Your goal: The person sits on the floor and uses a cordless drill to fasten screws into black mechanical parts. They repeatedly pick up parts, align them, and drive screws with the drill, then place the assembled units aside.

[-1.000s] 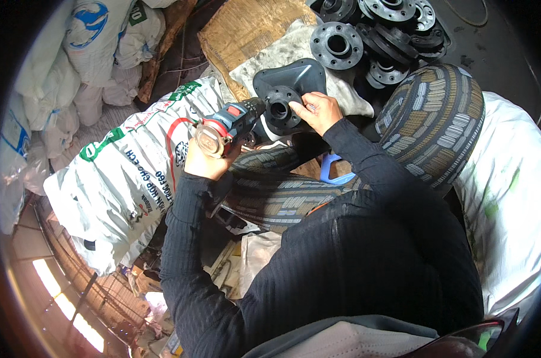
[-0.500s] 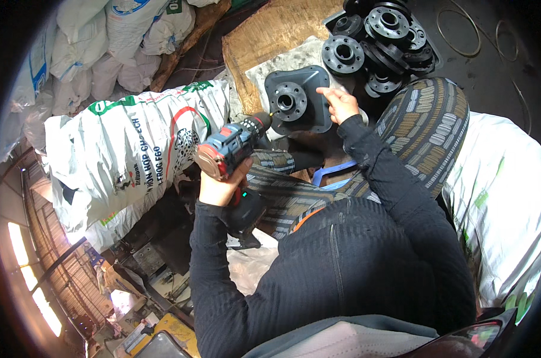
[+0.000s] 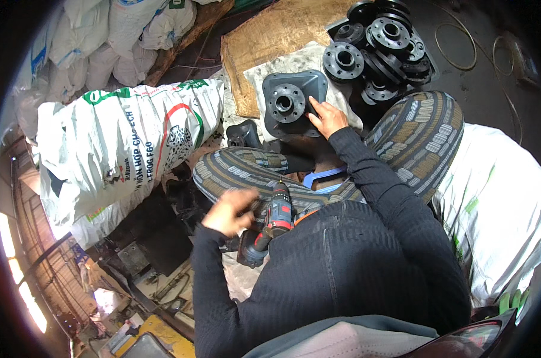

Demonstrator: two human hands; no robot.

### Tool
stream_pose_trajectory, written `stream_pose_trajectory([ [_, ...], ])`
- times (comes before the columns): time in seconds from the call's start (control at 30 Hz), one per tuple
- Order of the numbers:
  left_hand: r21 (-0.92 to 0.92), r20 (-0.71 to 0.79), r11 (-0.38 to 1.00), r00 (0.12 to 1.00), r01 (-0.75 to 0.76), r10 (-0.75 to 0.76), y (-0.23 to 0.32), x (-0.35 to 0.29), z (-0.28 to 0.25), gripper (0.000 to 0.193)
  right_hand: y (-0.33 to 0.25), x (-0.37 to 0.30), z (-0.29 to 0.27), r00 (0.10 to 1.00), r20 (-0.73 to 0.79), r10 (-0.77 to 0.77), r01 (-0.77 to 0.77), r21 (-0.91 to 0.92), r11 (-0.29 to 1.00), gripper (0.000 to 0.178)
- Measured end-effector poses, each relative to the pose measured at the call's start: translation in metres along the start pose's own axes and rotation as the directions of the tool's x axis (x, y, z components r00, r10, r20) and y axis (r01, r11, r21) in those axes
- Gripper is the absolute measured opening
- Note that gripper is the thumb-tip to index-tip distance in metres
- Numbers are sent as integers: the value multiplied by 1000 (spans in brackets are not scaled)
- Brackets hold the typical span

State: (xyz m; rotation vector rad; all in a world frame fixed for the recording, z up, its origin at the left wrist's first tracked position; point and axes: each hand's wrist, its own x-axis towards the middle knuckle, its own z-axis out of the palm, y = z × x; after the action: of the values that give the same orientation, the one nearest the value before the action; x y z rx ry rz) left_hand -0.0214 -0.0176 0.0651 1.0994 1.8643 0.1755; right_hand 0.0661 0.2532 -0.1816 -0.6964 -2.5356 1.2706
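A cordless drill (image 3: 279, 212) lies against my lap, its bit toward my leg and its battery beside my body. My left hand (image 3: 227, 213) is just left of it, off the handle, fingers loosely bent, apart and slightly blurred. In front of my legs sits a black square-flanged housing (image 3: 300, 80) with flared sides. A round metal flange (image 3: 285, 103) with a central hub and a ring of holes rests in it. My right hand (image 3: 329, 117) grips the housing's near right corner, thumb and index finger on its surface beside the flange.
Several round metal flanges (image 3: 390, 33) are piled on a tray at the far right. Under the housing lie a white cloth (image 3: 312, 52) and brown board (image 3: 240, 48). A smaller black part (image 3: 242, 132) sits left of the housing. White sacks (image 3: 127, 149) stand at left; another sack (image 3: 491, 209) is at right.
My left hand has let go of the drill, which has come down from beside the housing onto my lap. My right hand has shifted inward on the housing, which has turned slightly.
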Motion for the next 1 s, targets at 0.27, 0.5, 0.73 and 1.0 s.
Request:
stream_pose_trajectory([
  [0.27,339,-563,937,780,-84,274,-14,213,-30,114,4,2,3,998,24,-58,60,-88,994,56],
  [0.5,209,-643,968,727,-137,241,-24,238,-13,92,1,2,-2,999,14,-44,44,-39,998,56],
  [0.73,177,-688,979,699,-100,196,-24,238,-10,87,-2,1,-2,998,54,-14,18,-83,996,57],
  [1.0,156,-695,983,696,-98,180,-24,240,-9,88,-1,5,-2,999,-17,-52,50,-81,995,52],
])
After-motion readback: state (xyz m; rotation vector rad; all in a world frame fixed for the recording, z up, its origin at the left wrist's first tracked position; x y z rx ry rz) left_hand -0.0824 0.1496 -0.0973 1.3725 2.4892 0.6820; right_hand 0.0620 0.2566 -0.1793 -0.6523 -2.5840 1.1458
